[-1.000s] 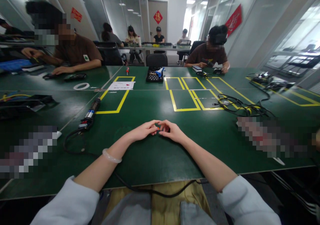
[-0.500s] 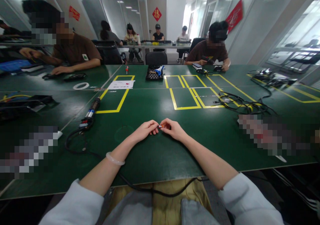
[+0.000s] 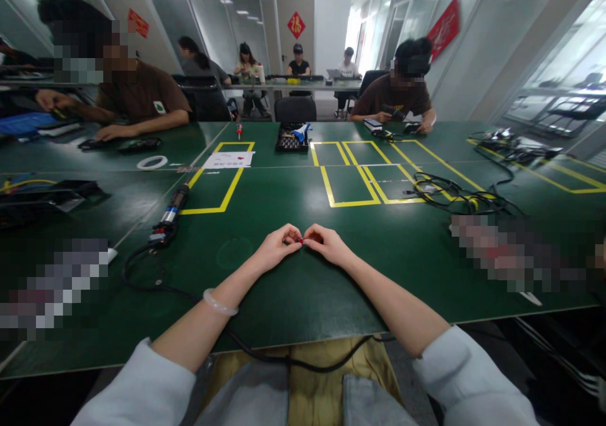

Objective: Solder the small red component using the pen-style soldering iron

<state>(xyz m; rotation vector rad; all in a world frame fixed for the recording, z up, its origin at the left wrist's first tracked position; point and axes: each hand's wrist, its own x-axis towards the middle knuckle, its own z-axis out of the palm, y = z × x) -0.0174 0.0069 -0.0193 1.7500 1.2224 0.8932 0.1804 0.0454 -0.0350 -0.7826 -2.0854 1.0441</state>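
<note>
A small red piece [image 3: 301,241], mostly covered by fingers, is pinched between my two hands just above the green table [image 3: 303,300]. My left hand [image 3: 279,247] holds it from the left with thumb and fingertips. From the right, my right hand [image 3: 327,244] closes on it in a similar pinch, the fingertips of both hands nearly meeting. Its exact kind is too small to make out. A pale bracelet [image 3: 220,302] circles my left wrist.
Left of my hands lies an electric screwdriver [image 3: 173,211] with a black cable. A black tray [image 3: 292,137] stands ahead, near a red-handled screwdriver [image 3: 239,131]. Coiled cables [image 3: 435,189] lie to the right among yellow tape outlines [image 3: 353,205]. Co-workers sit across the table.
My left fingers have shifted their grip, with the thumb now at the tip. An orange and white part of the piece showed earlier; now only a bit of red shows.
</note>
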